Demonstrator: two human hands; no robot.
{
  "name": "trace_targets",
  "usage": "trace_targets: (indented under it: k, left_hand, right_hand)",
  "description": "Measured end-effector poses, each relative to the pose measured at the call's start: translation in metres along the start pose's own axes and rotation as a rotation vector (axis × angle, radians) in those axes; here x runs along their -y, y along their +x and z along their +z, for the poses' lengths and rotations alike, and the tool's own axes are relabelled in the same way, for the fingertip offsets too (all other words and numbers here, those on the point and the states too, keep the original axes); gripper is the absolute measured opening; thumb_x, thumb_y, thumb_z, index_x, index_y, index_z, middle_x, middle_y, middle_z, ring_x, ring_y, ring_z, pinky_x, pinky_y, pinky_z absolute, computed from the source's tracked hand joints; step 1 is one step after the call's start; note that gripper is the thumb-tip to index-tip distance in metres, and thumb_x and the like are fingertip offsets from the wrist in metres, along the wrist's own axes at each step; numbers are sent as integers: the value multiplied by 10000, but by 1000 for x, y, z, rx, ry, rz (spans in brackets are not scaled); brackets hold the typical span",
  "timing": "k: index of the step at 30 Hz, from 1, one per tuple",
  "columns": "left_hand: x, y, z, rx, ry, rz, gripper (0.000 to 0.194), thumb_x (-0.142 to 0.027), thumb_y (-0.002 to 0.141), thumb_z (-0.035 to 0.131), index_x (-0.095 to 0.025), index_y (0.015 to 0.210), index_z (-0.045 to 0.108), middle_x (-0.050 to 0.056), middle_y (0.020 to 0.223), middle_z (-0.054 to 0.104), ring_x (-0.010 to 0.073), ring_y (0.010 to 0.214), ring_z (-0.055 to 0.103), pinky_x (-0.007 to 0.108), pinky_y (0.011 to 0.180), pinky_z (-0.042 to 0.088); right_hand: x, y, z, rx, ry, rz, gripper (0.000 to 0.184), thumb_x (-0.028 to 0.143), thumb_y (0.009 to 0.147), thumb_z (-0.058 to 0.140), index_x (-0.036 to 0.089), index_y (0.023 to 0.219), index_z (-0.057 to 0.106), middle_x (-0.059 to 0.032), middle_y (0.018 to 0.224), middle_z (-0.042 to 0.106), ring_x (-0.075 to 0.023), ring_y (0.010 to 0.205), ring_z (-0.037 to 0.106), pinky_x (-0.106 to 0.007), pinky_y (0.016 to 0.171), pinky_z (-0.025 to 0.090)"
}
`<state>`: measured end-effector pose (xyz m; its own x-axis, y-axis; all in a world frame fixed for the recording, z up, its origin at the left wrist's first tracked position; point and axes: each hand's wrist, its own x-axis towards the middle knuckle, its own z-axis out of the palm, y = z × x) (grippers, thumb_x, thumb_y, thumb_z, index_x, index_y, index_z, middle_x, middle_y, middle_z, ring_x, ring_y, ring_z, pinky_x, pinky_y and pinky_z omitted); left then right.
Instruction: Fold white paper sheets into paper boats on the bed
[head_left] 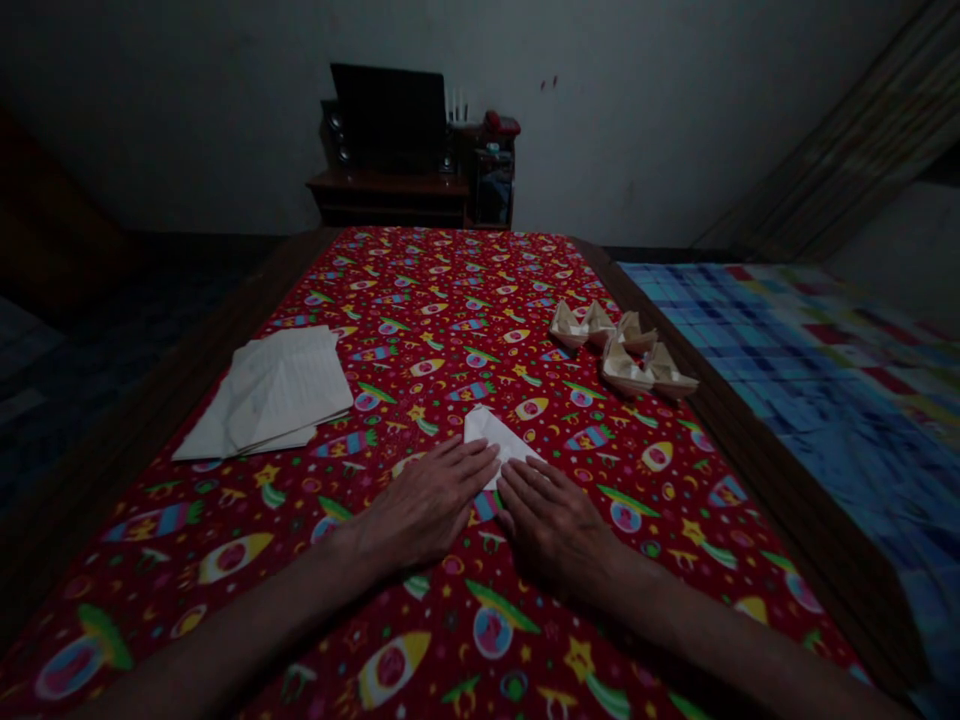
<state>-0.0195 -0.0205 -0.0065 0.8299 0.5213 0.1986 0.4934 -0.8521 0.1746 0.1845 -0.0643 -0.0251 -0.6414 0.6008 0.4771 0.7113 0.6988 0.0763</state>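
A small folded sheet of white paper (484, 424) lies on the red patterned cloth, with a pointed shape on its right side. My left hand (435, 497) lies flat over its left part, fingers stretched out and pressing down. From the right, my right hand (553, 520) rests on the paper's lower right part with its fingers extended. Both sets of fingertips nearly meet on the paper and hide some of it. Beyond my right hand stand several folded paper boats (630, 370). A stack of paper sheets (289, 388) lies to the left.
The red cloth (450, 350) covers a table with dark wooden edges (810, 530). Past its far end, a monitor (390, 112) with speakers stands on a low desk (390, 190), beside a red telephone (502, 123). On the right is a surface with a blue checked cover (690, 320).
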Motion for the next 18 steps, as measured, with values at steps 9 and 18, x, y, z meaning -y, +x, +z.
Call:
trace_targets:
  k: [9,18]
  left_hand:
    - [29,25,9,-117,-320,1,226,-207,924,451,-191,1057,633,61,1058,638,164,1005,572,307,883,472]
    - [61,40,6,-92,-301,-42,667,-311,758,698,-207,1345,398,110,1262,456,258,1200,391,412,999,387]
  right_hand:
    - [-17,0,-2,83,19,215,149,286,896,524,175,820,589,-63,859,623,-201,823,541,-342,732,412]
    - [-21,6,-15,167,54,511,245,369,874,528,165,1009,521,-100,929,511,-237,843,475,-340,692,410]
